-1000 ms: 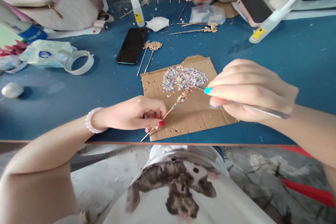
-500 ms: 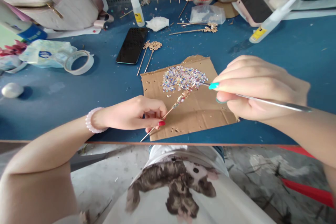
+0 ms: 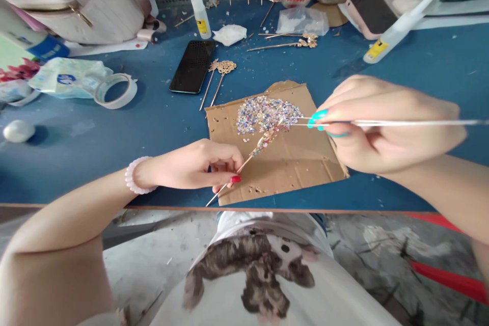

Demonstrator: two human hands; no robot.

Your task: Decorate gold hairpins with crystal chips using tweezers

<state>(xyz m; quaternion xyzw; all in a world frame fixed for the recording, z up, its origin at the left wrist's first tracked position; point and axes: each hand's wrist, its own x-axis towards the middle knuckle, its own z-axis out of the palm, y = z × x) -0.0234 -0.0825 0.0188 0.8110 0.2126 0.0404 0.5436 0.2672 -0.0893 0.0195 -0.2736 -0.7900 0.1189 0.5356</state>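
My left hand pinches the thin stem of a metal hairpin, whose ornamented end is partly covered with small coloured stones and points up and to the right. That end lies over a cardboard piece, beside a pile of tiny multicoloured rhinestones. Between the closed fingers of my right hand is a pair of metal tweezers. Their two tips are apart, at the right edge of the pile near the hairpin's end. Whether they hold a stone is too small to tell.
Behind the cardboard are a black phone, two gold hairpins, a glue bottle and more hairpins. A tape roll is at left. Another glue bottle leans at right beside a pink phone.
My right hand has turned and shifted slightly right, and the tweezers now lie more level with their tips visibly apart. My left hand and the hairpin have hardly moved.
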